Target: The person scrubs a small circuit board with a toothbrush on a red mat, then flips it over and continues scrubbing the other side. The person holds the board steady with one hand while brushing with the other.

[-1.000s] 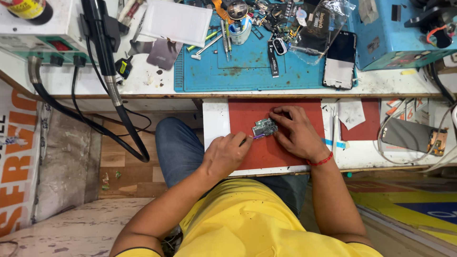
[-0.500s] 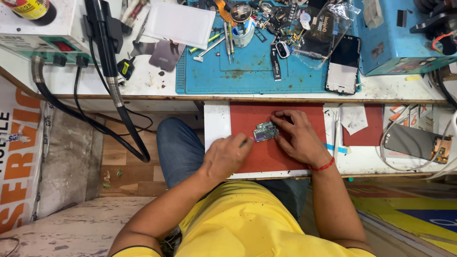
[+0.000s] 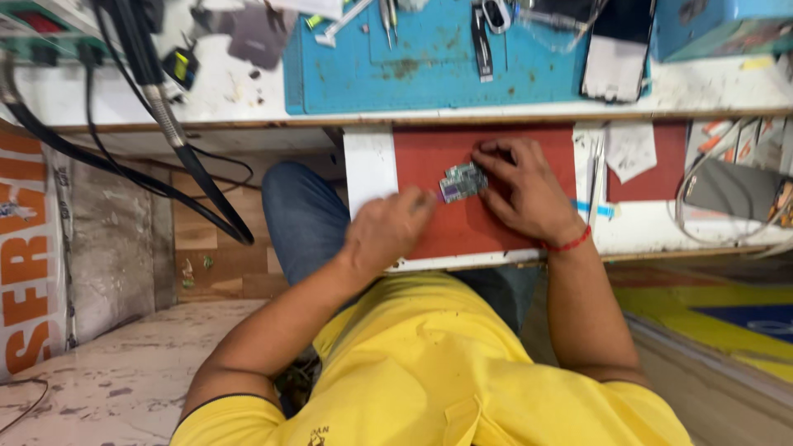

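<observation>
Blue work mat point(image 3: 429, 74), scuffed and flat, lies well beyond your fingertips, past the bench edge. Red pad point(image 3: 496, 223), matte and rectangular, sits under both hands. Your right hand point(image 3: 529, 194) rests fingers spread and curled, tips touching the board's far edge. Your left hand point(image 3: 388, 231) is loosely clenched, blurred; grip unclear. The small circuit board point(image 3: 462, 182), greenish-grey and studded, lies between your fingertips.

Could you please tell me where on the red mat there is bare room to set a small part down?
The red mat is bare at its right edge, between the right hand and the white border, and in its upper left corner above the left hand. The middle is crowded: both hands flank the small circuit board. The blue mat carries tools.
</observation>
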